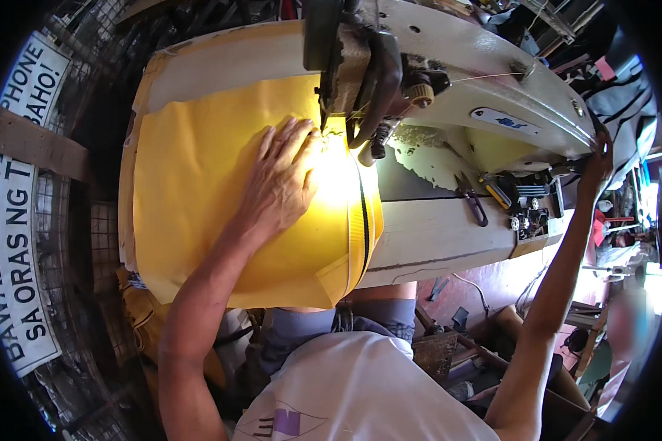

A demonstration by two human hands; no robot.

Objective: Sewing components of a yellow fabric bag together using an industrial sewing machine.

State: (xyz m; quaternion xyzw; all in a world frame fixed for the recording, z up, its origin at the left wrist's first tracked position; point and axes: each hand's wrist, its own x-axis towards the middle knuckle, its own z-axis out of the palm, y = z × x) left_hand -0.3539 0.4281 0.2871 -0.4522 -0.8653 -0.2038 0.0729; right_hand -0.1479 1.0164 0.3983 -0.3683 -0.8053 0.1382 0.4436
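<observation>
My left hand (pixel 283 173) lies flat on a large yellow sheet of material (pixel 191 184), fingertips just left of the needle area under a bright light. A dark zipper with yellow tape (pixel 362 246) runs along the sheet's right side. The cream sewing machine (pixel 485 95) arches over the table, its dark needle bar (pixel 320 99) above the material. At the machine's right end, my right hand (pixel 602 154) has its fingers curled round the handwheel (pixel 596 132), which is partly hidden.
Thread snips (pixel 478 209), a yellow-handled tool (pixel 496 193) and a bobbin winder (pixel 529 220) sit right of the material on the table (pixel 412 250). A wire grille with white signs (pixel 22 264) stands at the left. Cluttered gear and a blurred shape (pixel 629 331) are at the right.
</observation>
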